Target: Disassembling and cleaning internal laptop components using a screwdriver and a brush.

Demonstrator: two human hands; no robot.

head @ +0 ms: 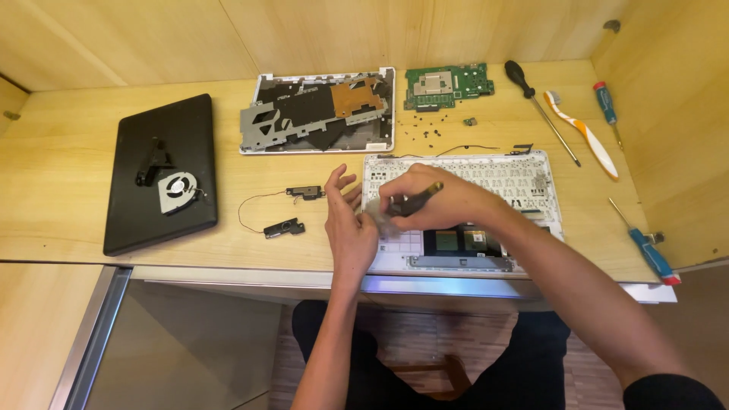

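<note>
Hands first: the right hand (433,199) is seen closed around a small dark tool (416,200) with a brass-coloured tip, right of frame centre. The tool's long axis runs on a slant, tip pointing up and to the right, the other end down-left toward the left hand (348,224). The left hand is held open beside it, fingers spread and upright, nothing gripped as far as can be told; something small and greyish is blurred between the two hands, can't be made out.

Both hands are placed over the left end of a white laptop keyboard shell (531,182), laid underside-up on the bench (68,137) with its long side left to right. Two small squarish labels, one greenish and one pale, are stuck on a dark patch (459,241) at the shell's lower middle; print too small anyway.

Just left of the hands, two small black speakers (292,209) joined by a thin wire are laid out. At the left of the frame a black laptop lid (163,171) is set with a round fan (177,190) on top. At the top middle a white base cover (319,112) and a green circuit board (446,85) are parked, loose screws (425,129) scattered below the board. A long screwdriver (541,110), toothbrush (583,133) and blue-handled drivers (649,250) are lined up at the right.
</note>
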